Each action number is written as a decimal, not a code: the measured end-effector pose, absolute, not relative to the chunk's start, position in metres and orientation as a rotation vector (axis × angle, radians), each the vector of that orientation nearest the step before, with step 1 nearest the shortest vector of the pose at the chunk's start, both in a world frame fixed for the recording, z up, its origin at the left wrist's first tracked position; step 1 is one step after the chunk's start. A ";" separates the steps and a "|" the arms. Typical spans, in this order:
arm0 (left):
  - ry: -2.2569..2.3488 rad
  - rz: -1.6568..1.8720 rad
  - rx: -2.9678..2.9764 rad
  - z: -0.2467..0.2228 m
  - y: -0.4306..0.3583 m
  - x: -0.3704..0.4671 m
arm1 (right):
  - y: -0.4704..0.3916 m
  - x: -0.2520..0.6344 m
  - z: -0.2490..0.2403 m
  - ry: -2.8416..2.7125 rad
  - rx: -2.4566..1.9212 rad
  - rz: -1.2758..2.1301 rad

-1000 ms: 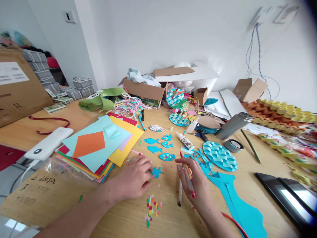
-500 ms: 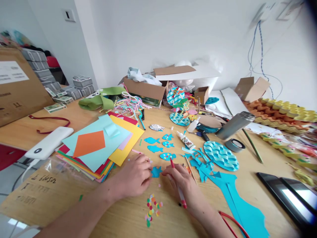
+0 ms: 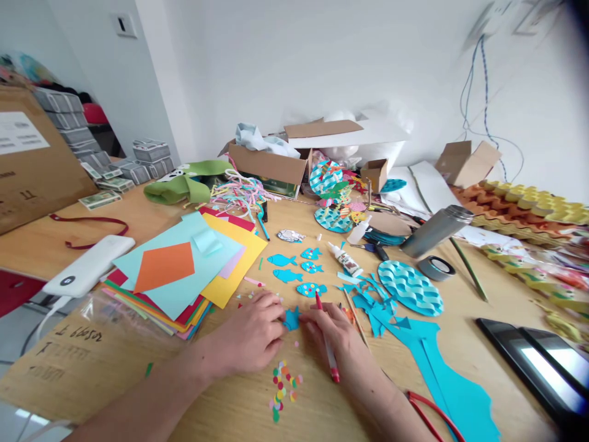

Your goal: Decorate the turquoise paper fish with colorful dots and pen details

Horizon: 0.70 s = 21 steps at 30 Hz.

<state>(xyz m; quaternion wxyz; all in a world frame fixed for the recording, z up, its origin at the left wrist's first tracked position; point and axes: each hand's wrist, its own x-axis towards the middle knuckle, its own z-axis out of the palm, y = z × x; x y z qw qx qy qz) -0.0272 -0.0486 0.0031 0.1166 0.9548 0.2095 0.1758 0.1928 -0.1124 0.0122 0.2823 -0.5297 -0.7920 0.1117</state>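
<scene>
Between my two hands lies a small blue paper fish (image 3: 291, 318) on the wooden table. My left hand (image 3: 253, 331) is closed, its curled fingertips on the fish's left edge. A red-and-white pen (image 3: 327, 344) rests in my right hand (image 3: 338, 341), red tip pointing away from me; fingers of that hand also touch the fish's right side. Just beyond is a dotted blue fish (image 3: 311, 290), with plain blue fish (image 3: 288, 275) and other dotted ones near it. Coloured paper dots (image 3: 283, 387) are scattered on my side of the hands.
Stacked coloured paper (image 3: 165, 270) and a white power bank (image 3: 89, 264) lie left. To the right are blue scraps (image 3: 375, 307), a wavy blue oval (image 3: 411, 288), a glue bottle (image 3: 345, 259), tape (image 3: 436, 268), a steel flask (image 3: 437, 230) and red-handled scissors (image 3: 432, 408). Boxes (image 3: 271, 162) stand behind.
My hands have shifted only slightly around the fish. The pen's rear end has swung a little left and away from me. More of a pink strip shows beyond my left hand.
</scene>
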 end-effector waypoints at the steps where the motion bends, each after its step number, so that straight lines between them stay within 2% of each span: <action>1: 0.617 0.513 2.794 0.003 -0.049 -0.027 | -0.112 0.193 0.012 -2.105 -1.406 0.300; 14: 0.604 0.532 2.785 0.006 -0.047 -0.026 | -0.111 0.195 0.010 -1.816 -1.379 0.072; 21: 0.612 0.513 2.814 0.006 -0.048 -0.026 | -0.112 0.199 0.005 -1.966 -1.358 0.260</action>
